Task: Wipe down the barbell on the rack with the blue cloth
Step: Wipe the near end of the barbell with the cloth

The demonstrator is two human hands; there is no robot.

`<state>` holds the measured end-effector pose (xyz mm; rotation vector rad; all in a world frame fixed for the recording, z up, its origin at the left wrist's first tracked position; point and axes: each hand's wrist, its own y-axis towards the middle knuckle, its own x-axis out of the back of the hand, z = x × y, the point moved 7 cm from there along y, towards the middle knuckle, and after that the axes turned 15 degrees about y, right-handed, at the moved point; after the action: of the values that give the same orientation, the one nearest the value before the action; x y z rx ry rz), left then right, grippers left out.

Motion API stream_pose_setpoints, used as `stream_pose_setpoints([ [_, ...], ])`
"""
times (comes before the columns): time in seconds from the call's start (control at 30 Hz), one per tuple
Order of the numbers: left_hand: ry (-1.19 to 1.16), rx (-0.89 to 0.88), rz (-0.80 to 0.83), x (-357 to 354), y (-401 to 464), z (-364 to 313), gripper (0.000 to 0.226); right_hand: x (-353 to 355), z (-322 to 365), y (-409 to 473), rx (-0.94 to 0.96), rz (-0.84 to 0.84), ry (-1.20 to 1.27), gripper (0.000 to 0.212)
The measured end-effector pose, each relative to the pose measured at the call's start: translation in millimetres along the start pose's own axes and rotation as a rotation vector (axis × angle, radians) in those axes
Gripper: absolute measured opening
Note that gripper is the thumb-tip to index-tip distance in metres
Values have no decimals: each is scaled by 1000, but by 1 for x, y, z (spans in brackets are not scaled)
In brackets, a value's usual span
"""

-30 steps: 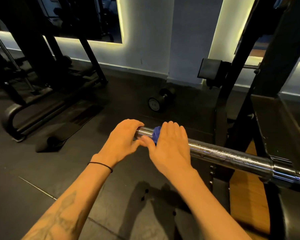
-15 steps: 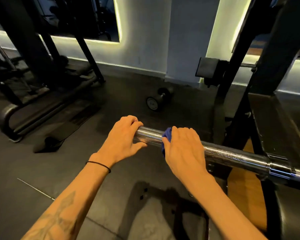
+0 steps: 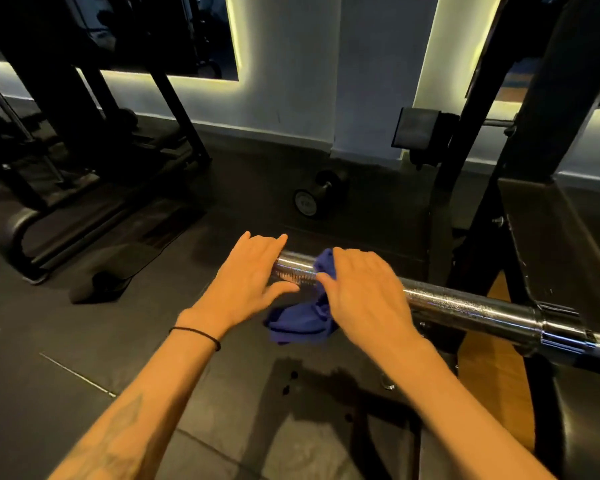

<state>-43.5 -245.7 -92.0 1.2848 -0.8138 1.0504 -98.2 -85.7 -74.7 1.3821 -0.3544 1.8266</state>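
The bar (image 3: pixel 465 306) runs from the middle out to the right, where it sits on the rack (image 3: pixel 478 202). The left hand (image 3: pixel 246 282) rests on the bar's left end. The right hand (image 3: pixel 364 292) is on the bar just to the right of it. The cloth (image 3: pixel 302 317) is between the two hands, under the right hand, and part of it hangs down below the bar. A dumbbell (image 3: pixel 314 197) lies on the floor (image 3: pixel 84 341) behind the bar, near the wall (image 3: pixel 291 81). A machine (image 3: pixel 66 150) stands far off to the left. A pad (image 3: pixel 418 129) sticks out from the rack, up behind the bar.
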Motion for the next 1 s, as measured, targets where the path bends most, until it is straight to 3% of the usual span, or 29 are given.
stream_pose_setpoints([
  [0.2, -61, 77, -113, 6, -6, 0, 59, 9, -7, -18, -111, -89, -33, 30],
  [0.33, -12, 211, -236, 9, -8, -7, 48, -19, 34, 12, -54, -76, -48, 34],
  [0.43, 103, 210, -310, 14, -5, -10, 35, -37, 55, 32, 32, -5, -21, 32],
  [0.53, 118, 182, -219, 8, -2, -4, 46, -28, 47, 25, 72, 26, 47, 40],
  [0.7, 70, 39, -84, 3, -5, 1, 74, 8, -11, -15, -96, 32, 65, 42],
  [0.8, 40, 3, -83, 6, 0, -1, 68, 14, -19, -23, -149, 53, 46, 33],
  [0.93, -80, 49, -75, 2, 1, -3, 61, -5, 15, -2, -36, -14, -40, 28],
  [1.0, -85, 111, -93, 6, 2, -4, 43, -20, 34, 15, 8, -29, -29, 28],
])
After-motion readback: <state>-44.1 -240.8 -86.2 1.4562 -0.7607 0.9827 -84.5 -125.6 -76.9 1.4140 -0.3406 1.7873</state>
